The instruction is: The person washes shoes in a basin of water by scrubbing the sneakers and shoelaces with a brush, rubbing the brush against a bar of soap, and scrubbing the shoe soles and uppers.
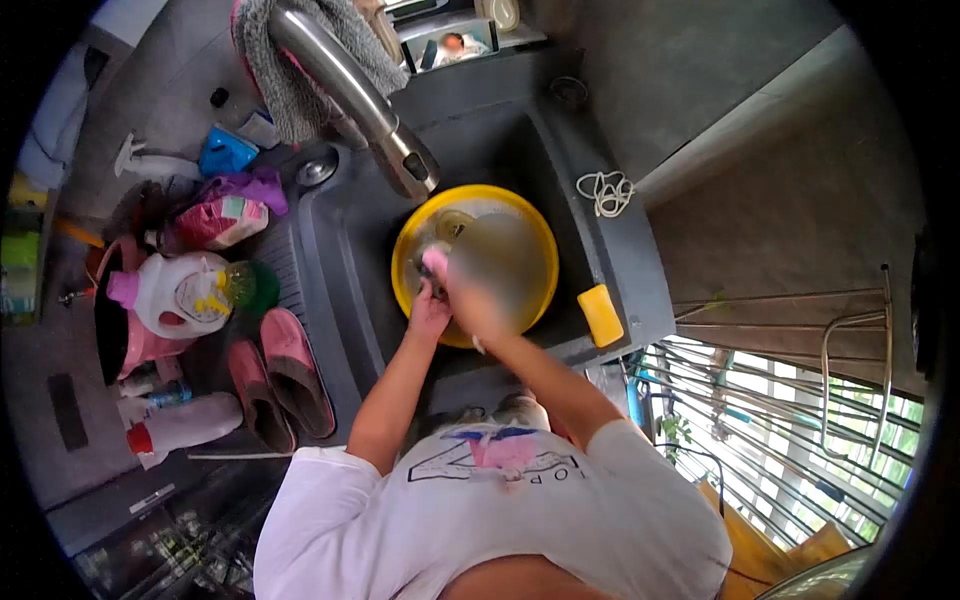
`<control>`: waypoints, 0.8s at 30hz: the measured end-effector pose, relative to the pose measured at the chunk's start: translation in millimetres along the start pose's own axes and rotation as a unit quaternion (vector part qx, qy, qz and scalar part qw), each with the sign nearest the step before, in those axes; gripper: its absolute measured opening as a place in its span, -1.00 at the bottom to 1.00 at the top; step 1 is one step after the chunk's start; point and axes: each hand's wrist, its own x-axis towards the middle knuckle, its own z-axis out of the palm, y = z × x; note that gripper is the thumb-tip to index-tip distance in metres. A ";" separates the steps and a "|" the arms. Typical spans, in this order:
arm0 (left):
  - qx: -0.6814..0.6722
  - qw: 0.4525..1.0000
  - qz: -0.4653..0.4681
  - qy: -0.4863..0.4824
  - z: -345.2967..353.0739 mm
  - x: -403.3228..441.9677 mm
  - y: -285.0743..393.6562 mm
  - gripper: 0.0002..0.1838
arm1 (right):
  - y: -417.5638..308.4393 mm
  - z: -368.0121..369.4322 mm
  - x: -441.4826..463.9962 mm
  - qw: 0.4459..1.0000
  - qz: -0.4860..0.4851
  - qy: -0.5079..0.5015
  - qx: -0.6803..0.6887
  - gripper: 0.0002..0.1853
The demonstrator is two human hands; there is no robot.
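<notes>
A yellow basin (549, 240) stands in the dark grey sink (350, 240), with cloudy liquid and a round, pale object (455, 222) inside it. Both of my hands reach into its near side. My left hand (430, 312) has its fingers curled around something small and dark that I cannot make out. Right beside it is my right hand (477, 312), its fingers partly lost in a blurred patch. A small pink piece (436, 262) shows just beyond the fingertips; its kind is unclear, and so is which hand has it.
Over the basin hangs a metal faucet (350, 100), a grey towel (285, 90) behind it. Pink slippers (297, 370), a detergent jug (180, 300) and several bottles crowd the left counter. On the sink's right rim lie a yellow block (600, 316) and a white cord (606, 193).
</notes>
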 end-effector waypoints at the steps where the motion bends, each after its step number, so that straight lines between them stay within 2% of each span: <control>1: 0.024 0.998 -0.016 -0.060 10.7 -5.2 -8.5 -0.47 | 2.7 0.8 3.3 1.000 0.013 -0.021 -0.011 -0.26; 2: 0.045 0.995 0.049 -0.068 24.7 -5.2 -14.3 -0.50 | 5.4 1.8 6.4 0.999 0.025 -0.042 -0.022 -0.25; 3: 0.049 0.995 0.057 -0.067 27.2 0.5 -9.8 -0.51 | 7.9 2.4 9.7 0.997 0.037 -0.064 -0.033 -0.24; 4: 0.053 0.995 0.060 -0.054 18.6 2.0 -5.6 -0.51 | 25.7 27.6 -3.4 0.996 0.016 -0.081 -0.027 -0.24; 5: 0.091 0.991 0.035 -0.096 8.0 3.0 2.5 -0.53 | 22.4 26.5 -12.4 0.995 0.025 -0.097 -0.022 -0.25; 6: 0.068 0.997 0.037 0.016 39.3 -12.1 0.9 -0.55 | 17.9 24.0 -21.0 0.993 0.035 -0.112 -0.018 -0.26; 7: 0.065 0.997 0.037 0.024 33.4 -4.5 -1.1 -0.55 | 13.1 21.1 -29.3 0.991 0.045 -0.128 -0.014 -0.27; 9: 0.030 0.999 0.020 -0.023 9.4 4.7 -7.7 -0.60 | -8.4 -14.9 -10.9 0.977 0.076 -0.181 -0.084 -0.28; 10: 0.015 0.996 -0.010 -0.093 2.1 12.0 -9.1 -0.70 | -7.5 -17.3 -10.0 0.976 0.080 -0.184 -0.085 -0.28; 11: 0.014 0.996 -0.012 -0.093 -3.4 17.5 -12.2 -0.70 | -6.1 -20.8 -7.3 0.978 0.086 -0.167 -0.093 -0.29; 13: 0.041 0.998 0.035 -0.005 -0.6 23.6 -15.8 -0.75 | -3.7 -22.7 -10.6 0.979 0.094 -0.147 -0.103 -0.30; 15: 0.054 0.998 0.010 -0.032 -1.7 21.3 -11.8 -0.73 | -7.7 -26.2 -34.8 0.977 0.067 -0.178 -0.100 -0.32; 19: 0.117 0.989 0.047 -0.072 7.3 12.7 -15.8 -0.76 | -0.8 -39.9 -29.3 0.976 0.053 -0.188 -0.094 -0.37; 22: 0.110 0.992 0.057 0.003 28.0 -0.7 -23.6 -0.87 | 10.9 -39.9 -10.2 0.974 0.045 -0.184 -0.124 -0.40; 24: 0.106 0.992 0.066 0.000 32.4 1.9 -25.4 -0.87 | 14.8 -30.1 -2.6 0.978 0.053 -0.159 -0.124 -0.39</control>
